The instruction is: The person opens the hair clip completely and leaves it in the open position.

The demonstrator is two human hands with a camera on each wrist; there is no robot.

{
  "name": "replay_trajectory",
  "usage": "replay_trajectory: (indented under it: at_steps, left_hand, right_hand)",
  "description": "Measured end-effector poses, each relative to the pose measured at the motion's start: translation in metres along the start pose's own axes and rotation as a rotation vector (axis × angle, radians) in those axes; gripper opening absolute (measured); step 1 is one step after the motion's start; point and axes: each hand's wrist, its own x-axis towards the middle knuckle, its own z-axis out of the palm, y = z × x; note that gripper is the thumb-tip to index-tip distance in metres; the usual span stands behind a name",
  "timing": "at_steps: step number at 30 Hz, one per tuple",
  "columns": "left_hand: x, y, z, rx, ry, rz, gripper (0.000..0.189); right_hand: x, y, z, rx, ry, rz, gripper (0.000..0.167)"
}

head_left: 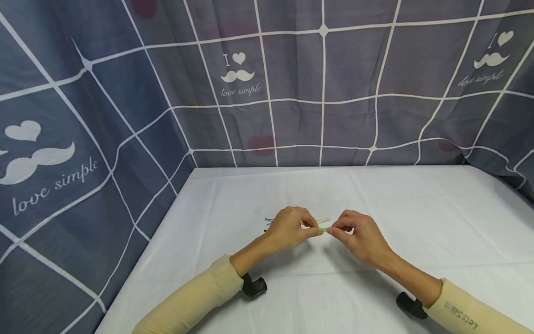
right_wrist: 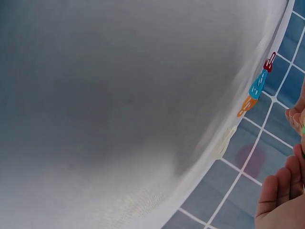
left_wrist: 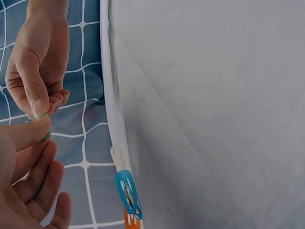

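Between the two hands, above the white table, is a small green hair clip [head_left: 323,229], mostly covered by fingertips. My left hand [head_left: 293,227] pinches one end between thumb and index finger. From the other side my right hand [head_left: 362,237] pinches it with thumb and fingertips. In the left wrist view, green bits of the hair clip [left_wrist: 46,137] peek out around the left thumb. Behind the left hand lie snap hair clips: a blue clip [right_wrist: 258,85], an orange clip [right_wrist: 247,105], a red clip [right_wrist: 269,62] and a cream clip [right_wrist: 226,142].
A white cloth covers the table [head_left: 267,185]. Beyond its far edge hangs a blue-grey checked curtain [head_left: 292,125], which also runs along the left side. Each wrist carries a black camera, one showing under the left sleeve [head_left: 254,286].
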Motion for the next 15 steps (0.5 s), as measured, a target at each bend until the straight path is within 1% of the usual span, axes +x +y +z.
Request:
replay_trajectory:
  at_steps: [4, 7, 15]
  left_hand:
    - [0.0002, 0.0026, -0.0005, 0.019, -0.017, -0.006, 0.009]
    - [0.0016, 0.0025, -0.0006, 0.026, -0.025, -0.009, 0.009]
    - [0.0022, 0.0016, 0.0010, 0.048, -0.035, -0.004, 0.010]
  right_hand:
    - [-0.0013, -0.0014, -0.0002, -0.018, 0.006, -0.017, 0.020]
    - [-0.0012, -0.0019, -0.0001, -0.033, 0.000, -0.014, 0.020]
    - [-0.0020, -0.0031, 0.0023, -0.047, -0.041, 0.049, 0.019]
